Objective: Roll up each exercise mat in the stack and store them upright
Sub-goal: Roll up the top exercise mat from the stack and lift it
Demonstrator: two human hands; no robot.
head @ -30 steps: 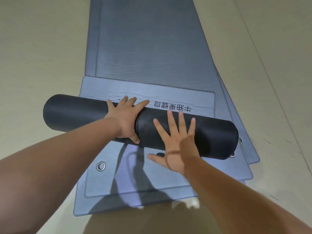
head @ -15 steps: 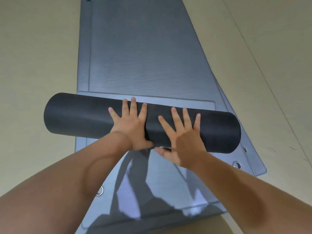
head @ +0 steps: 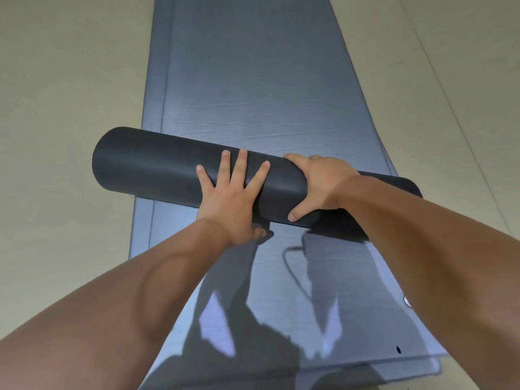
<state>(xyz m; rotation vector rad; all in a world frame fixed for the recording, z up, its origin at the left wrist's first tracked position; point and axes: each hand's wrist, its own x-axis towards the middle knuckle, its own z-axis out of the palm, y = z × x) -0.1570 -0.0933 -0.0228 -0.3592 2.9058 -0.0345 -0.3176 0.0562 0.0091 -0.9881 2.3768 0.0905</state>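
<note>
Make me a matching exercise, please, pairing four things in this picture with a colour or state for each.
Column one:
1. rolled mat
2. left hand
3. right hand
4. flat mats

Column two:
A. fingers curled over the top of the roll
B. grey-blue, spread out flat
C. black, a cylinder lying on its side
D. fingers straight and spread, pressing on the roll

Pairs: 1-C, 2-D, 3-A, 4-B.

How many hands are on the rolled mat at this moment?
2. The left hand presses flat on the middle of the rolled mat, fingers spread. The right hand grips it just to the right, fingers curled over the top. None seems hidden.
</note>
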